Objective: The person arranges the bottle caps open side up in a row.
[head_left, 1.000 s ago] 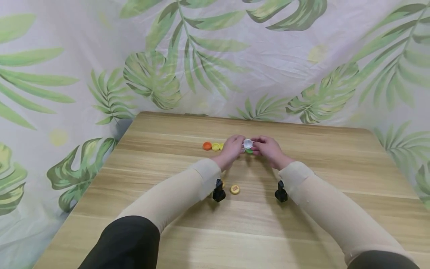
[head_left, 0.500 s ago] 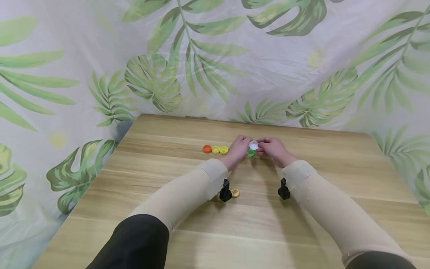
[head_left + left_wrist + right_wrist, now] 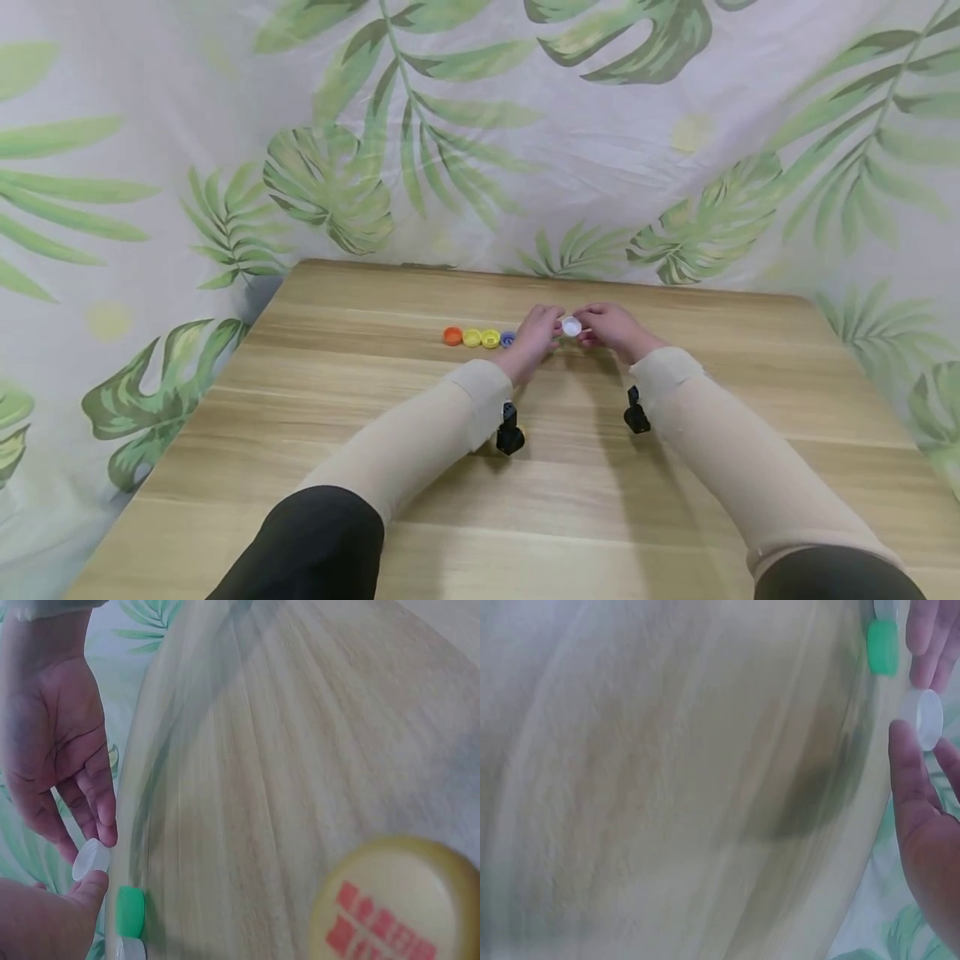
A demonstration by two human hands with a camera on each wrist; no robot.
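Note:
A small white bottle cap [image 3: 572, 327] is held up near the far side of the table, its hollow side visible. My right hand [image 3: 613, 327] pinches its edge between thumb and finger, as the right wrist view shows. The fingertips of my left hand [image 3: 534, 336] are at the opposite edge and seem to touch it, fingers fairly straight. A green cap [image 3: 883, 647] stands on the table close by, beside another white cap [image 3: 130, 949]. In the head view my left hand hides much of these two.
Left of my hands a row holds an orange cap [image 3: 452, 336], two yellow caps [image 3: 481, 338] and a purple cap [image 3: 508, 338]. A gold cap with red print [image 3: 394, 907] lies below my left wrist. Leaf-patterned cloth [image 3: 465, 150] hangs behind the wooden table [image 3: 675, 533].
Both hands and the white cap have shifted slightly right in relation to the row. The left hand has loosened from the cap's edge. The purple cap has come into sight.

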